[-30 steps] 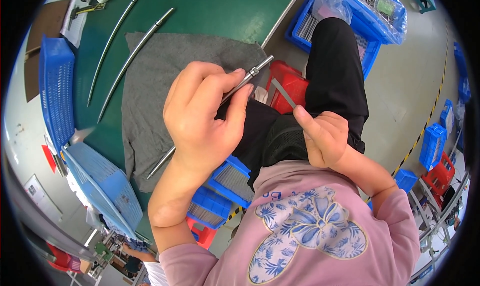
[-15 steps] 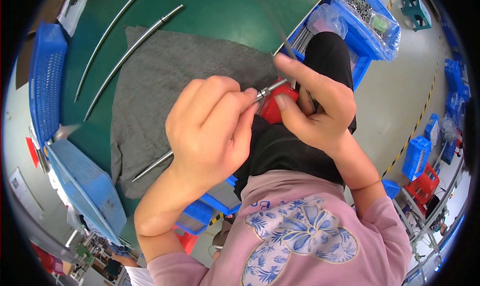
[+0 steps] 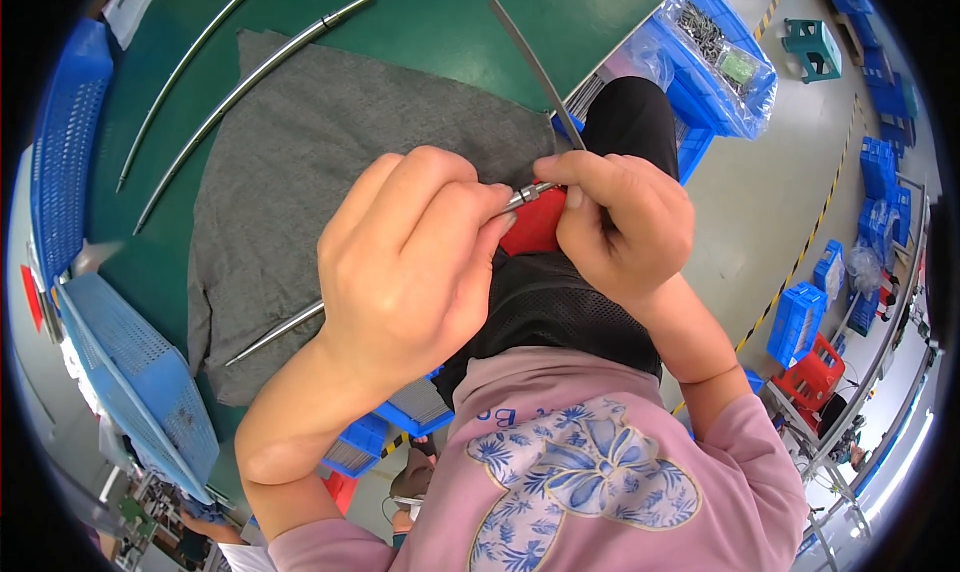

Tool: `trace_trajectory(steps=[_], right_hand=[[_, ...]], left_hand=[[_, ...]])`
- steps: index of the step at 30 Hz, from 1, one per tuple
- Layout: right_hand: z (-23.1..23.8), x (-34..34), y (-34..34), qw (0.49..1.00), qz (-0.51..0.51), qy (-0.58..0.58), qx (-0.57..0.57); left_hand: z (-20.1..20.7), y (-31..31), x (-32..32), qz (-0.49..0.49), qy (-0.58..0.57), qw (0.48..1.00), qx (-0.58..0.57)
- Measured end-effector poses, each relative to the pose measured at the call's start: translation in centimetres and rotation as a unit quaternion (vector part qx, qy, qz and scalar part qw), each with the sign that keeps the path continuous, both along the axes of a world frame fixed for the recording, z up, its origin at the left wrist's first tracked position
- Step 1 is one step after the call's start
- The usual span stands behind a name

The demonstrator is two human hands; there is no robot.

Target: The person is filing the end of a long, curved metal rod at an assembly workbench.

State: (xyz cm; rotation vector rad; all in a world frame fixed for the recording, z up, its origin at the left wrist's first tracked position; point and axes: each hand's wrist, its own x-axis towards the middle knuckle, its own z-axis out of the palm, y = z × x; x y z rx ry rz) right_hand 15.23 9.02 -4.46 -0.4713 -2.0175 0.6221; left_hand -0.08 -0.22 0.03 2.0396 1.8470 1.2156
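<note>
My left hand is closed round a slim metal rod. Its tapered end sticks out below the wrist, over the grey cloth, and its collared end shows past the thumb and forefinger. My right hand pinches the tip of that end between thumb and forefinger. A thin flat metal strip also rises from the right hand, slanting up and left; its lower part is hidden by the fingers. Two curved metal rods lie to the left, one partly on the cloth, the other on the green table.
The grey cloth covers part of the green table. Blue baskets stand at the left edge. At the far right, a blue bin holds small metal parts in plastic. Something red lies at my lap.
My right thumb and forefinger have closed on the rod's collared end; before, they were spread apart beside it. The strip, blurred earlier, now shows sharply. The whole view has shifted slightly.
</note>
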Motion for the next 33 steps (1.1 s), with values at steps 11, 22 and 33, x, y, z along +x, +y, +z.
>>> trace_trajectory(steps=[11, 22, 33], right_hand=[[0.7, 1.0, -1.1, 0.959, 0.060, 0.011, -0.278], [1.3, 0.0, -1.2, 0.964, 0.034, 0.016, -0.262], [1.6, 0.4, -1.2, 0.955, 0.049, -0.006, -0.292]], left_hand=[[-0.3, 0.0, 0.0, -0.001, 0.009, 1.000, 0.007], [0.2, 0.0, 0.1, -0.003, 0.018, 1.000, -0.003], [0.2, 0.0, -0.1, -0.004, 0.012, 1.000, -0.010]])
